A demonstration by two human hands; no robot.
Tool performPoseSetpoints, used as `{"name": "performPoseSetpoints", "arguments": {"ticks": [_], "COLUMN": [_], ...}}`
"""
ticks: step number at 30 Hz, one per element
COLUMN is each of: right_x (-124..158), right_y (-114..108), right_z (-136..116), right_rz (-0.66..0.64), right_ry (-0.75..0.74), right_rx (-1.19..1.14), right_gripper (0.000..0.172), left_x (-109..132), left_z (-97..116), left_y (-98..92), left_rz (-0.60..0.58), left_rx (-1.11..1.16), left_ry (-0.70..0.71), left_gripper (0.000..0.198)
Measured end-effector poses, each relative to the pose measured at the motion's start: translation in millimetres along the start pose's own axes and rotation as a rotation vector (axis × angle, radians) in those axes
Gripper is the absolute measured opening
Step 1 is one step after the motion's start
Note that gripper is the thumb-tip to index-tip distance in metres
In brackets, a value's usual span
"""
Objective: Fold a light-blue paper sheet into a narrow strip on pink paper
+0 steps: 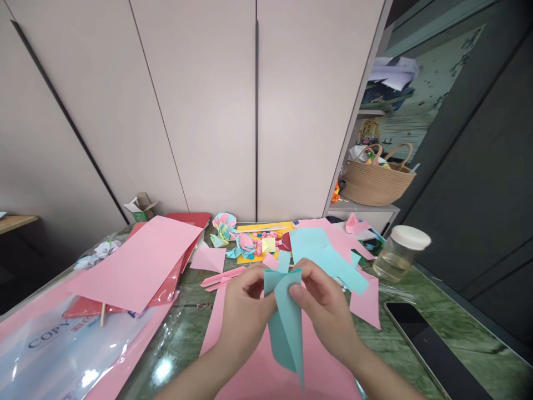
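Observation:
Between my two hands hangs a sheet of teal paper (287, 328), rolled or folded into a cone-like shape with its pointed end down. My left hand (249, 303) pinches the upper left edge. On the opposite side my right hand (322, 300) grips the upper edge, its thumb pressed on the front fold. Below them lies a large pink sheet (250, 369) on the table. Just beyond my fingers are a narrow folded pink strip (222, 278) and light-blue paper pieces (318, 250).
Paper flowers (227, 230) and a yellow sheet (245, 228) with small pink balls sit at the back. At left are pink paper (141, 261) and a plastic packet (83, 355). A lidded cup (397, 258) and a phone (433, 350) stand and lie at right.

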State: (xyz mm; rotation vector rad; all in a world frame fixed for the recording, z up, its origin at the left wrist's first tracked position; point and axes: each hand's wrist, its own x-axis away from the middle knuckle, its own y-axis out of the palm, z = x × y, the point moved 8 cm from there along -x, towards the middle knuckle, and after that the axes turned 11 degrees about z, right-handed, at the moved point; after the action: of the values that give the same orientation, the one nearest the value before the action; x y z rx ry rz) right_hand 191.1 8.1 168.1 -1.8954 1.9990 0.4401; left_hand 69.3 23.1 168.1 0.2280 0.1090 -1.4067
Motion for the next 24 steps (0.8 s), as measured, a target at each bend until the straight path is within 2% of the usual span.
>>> {"name": "performPoseSetpoints", "arguments": {"ticks": [4, 19, 24], "right_x": [-1.1, -3.0, -2.5], "right_y": [2.1, -1.2, -2.5], "right_z": [-2.4, 0.0, 0.5], "right_rz": [-0.019, 0.044, 0.052], "right_ry": [0.022, -0.012, -0.028], "right_rx": [-0.024, -0.009, 0.015], "right_gripper": [0.019, 0.026, 0.026], "left_x": [-0.2, 3.3, 3.3], "left_z": [-1.0, 3.2, 0.9], "left_y": [0.7, 5.0, 6.9], "left_rz": [-0.018, -0.075, -0.087], "left_rx": [-0.01, -0.069, -0.078], "left_ry": [0.011, 0.08, 0.064], "left_gripper": [0.014, 0.015, 0.014]}}
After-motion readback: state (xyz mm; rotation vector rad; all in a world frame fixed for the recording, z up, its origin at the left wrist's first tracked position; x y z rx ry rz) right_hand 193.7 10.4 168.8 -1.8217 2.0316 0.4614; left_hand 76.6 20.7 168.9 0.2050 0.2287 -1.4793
